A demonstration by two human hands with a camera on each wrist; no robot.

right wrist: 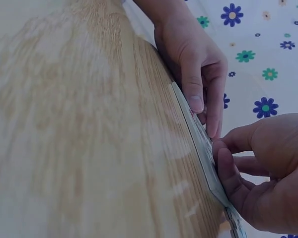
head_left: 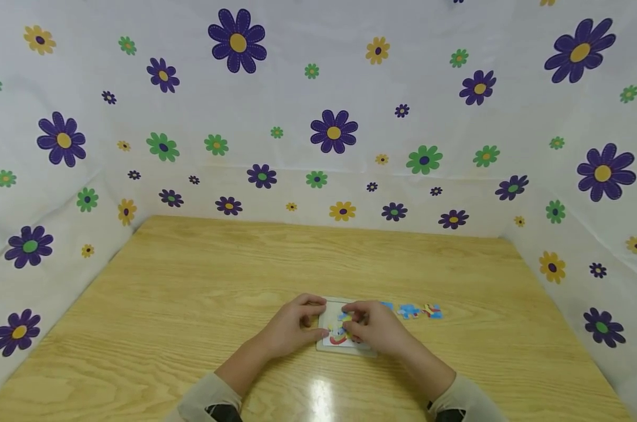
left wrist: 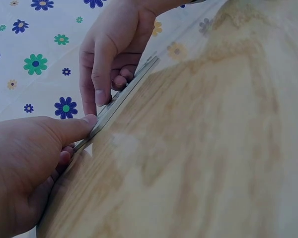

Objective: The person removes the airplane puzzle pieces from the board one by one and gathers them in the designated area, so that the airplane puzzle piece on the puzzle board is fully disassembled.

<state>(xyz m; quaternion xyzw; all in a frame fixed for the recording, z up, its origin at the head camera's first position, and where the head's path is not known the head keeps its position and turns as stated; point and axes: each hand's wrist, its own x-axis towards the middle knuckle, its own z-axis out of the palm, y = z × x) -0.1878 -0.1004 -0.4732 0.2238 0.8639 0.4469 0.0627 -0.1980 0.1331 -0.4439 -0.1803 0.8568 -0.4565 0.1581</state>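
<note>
A small jigsaw puzzle board (head_left: 347, 351) with a pale frame lies flat on the wooden table. My left hand (head_left: 289, 329) grips its left side, thumb on the near part and fingers on the far part. Above the board's right half, my right hand (head_left: 381, 329) pinches a blue and yellow puzzle piece (head_left: 344, 317) between thumb and fingers, down at the board's surface. Colourful pieces with a red curve (head_left: 337, 340) fill the near part of the board; the upper left shows bare. My right hand hides much of the right side.
Right of the board lie loose puzzle pieces in a row: a blue one (head_left: 387, 305) partly behind my right hand, another blue one (head_left: 409, 311), and a yellow, red and blue one (head_left: 432, 311). A flower-patterned white cloth (head_left: 276, 105) encloses the table's back and sides.
</note>
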